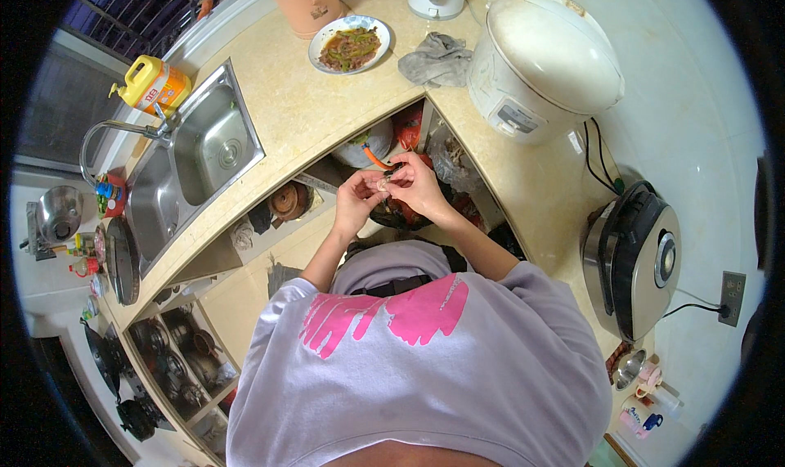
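Observation:
My left hand [357,199] and my right hand [419,190] meet in front of the open corner cabinet under the counter. Their fingertips pinch a small pale piece [382,186] between them; its kind is too small to make out. Just beyond the fingers is an orange stick-like thing [375,157] with a dark end near my right hand; whether I hold it, I cannot tell. Below my hands, a dark plastic bag [398,215] shows in part, with reddish things about it. A clear plastic bag [452,163] lies to the right of my right hand.
A plate of cooked food [350,47], a grey cloth [436,60] and a white lidded cooker [523,74] stand on the counter above. At left is a steel double sink [214,152] with a yellow jug [154,84]. Another rice cooker [631,262] stands at right.

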`<control>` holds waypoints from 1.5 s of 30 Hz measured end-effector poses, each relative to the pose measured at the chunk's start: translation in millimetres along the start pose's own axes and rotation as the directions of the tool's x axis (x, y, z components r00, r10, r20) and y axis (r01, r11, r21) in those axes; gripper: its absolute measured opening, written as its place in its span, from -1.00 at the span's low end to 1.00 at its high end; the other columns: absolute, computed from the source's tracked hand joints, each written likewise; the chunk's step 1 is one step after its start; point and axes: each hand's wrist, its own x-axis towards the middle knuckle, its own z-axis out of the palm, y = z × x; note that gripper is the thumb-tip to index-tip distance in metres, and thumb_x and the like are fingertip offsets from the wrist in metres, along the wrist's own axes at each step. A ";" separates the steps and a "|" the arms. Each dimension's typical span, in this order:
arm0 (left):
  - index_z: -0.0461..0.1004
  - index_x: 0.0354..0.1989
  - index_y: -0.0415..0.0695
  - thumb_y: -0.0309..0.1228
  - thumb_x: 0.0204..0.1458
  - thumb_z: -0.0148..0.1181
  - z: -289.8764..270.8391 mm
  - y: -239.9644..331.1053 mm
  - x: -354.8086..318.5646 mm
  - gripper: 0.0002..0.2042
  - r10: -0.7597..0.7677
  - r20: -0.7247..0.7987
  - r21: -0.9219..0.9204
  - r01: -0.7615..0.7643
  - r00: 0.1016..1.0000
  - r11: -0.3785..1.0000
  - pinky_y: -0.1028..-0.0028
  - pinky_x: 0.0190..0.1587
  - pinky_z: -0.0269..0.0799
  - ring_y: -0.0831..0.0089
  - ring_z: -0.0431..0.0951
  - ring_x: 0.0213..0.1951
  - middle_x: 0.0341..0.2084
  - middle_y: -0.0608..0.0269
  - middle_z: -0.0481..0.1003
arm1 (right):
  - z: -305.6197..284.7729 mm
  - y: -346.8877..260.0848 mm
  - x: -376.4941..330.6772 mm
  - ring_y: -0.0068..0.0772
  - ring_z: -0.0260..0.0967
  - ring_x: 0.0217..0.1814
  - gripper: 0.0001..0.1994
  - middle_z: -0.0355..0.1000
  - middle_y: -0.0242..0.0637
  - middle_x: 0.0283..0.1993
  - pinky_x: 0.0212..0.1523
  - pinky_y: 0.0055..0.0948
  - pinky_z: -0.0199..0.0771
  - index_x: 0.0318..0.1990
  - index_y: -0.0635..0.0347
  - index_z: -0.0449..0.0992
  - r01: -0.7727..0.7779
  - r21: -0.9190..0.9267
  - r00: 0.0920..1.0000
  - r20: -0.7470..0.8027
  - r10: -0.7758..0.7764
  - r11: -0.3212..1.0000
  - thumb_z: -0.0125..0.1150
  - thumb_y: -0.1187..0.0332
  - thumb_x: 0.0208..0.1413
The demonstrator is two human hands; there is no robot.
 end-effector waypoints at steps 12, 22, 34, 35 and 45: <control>0.50 -0.29 -0.27 -0.76 -0.22 0.23 1.2 -0.4 -0.4 -0.74 0.072 -0.044 0.175 -0.063 0.996 0.983 0.54 -0.24 0.49 0.55 0.53 -0.34 -0.39 0.27 0.48 | -6.3 -0.6 4.7 -0.47 0.44 -0.49 -0.55 0.45 -0.15 -0.48 -0.48 -0.51 0.48 -0.09 0.33 0.22 -0.233 0.310 0.970 0.138 0.199 0.922 0.27 0.61 -0.16; 0.50 -0.31 -0.26 -0.77 -0.23 0.22 4.6 0.9 0.7 -0.74 0.097 -0.031 0.247 -0.087 0.995 0.965 0.55 -0.25 0.48 0.54 0.53 -0.35 -0.40 0.27 0.49 | -10.8 -0.8 7.9 -0.37 0.46 -0.46 -0.57 0.44 -0.09 -0.44 -0.47 -0.47 0.53 -0.07 0.36 0.22 -0.296 0.332 0.952 0.176 0.250 0.895 0.23 0.64 -0.13; 0.39 -0.16 -0.26 -0.72 -0.09 0.14 0.5 -8.1 4.5 -0.72 0.006 0.061 0.000 -0.006 0.998 1.000 0.50 -0.16 0.47 0.51 0.50 -0.23 -0.31 0.26 0.47 | -5.2 7.9 13.3 -0.46 0.40 -0.57 -0.57 0.39 -0.17 -0.54 -0.61 -0.48 0.40 -0.17 0.32 0.26 -0.244 0.269 0.965 -0.026 0.261 0.932 0.25 0.66 -0.28; 0.38 -0.14 -0.26 -0.71 -0.07 0.13 -0.6 -8.6 6.4 -0.72 0.005 0.067 0.005 -0.005 0.998 1.000 0.50 -0.15 0.47 0.51 0.49 -0.22 -0.30 0.26 0.47 | -5.4 14.3 14.7 -0.46 0.39 -0.58 -0.57 0.39 -0.18 -0.54 -0.62 -0.48 0.39 -0.18 0.31 0.26 -0.225 0.251 0.966 -0.070 0.250 0.941 0.24 0.67 -0.29; 0.33 -0.03 -0.23 -0.66 -0.04 0.13 -1.1 -5.5 7.3 -0.65 -0.056 0.083 -0.070 0.062 0.995 0.996 0.51 -0.11 0.43 0.52 0.45 -0.20 -0.21 0.26 0.43 | -14.0 -10.3 19.4 -0.59 0.39 -0.41 -0.60 0.40 -0.32 -0.45 -0.37 -0.59 0.40 -0.07 0.24 0.28 0.072 -0.101 0.996 -0.040 -0.077 0.992 0.14 0.66 -0.14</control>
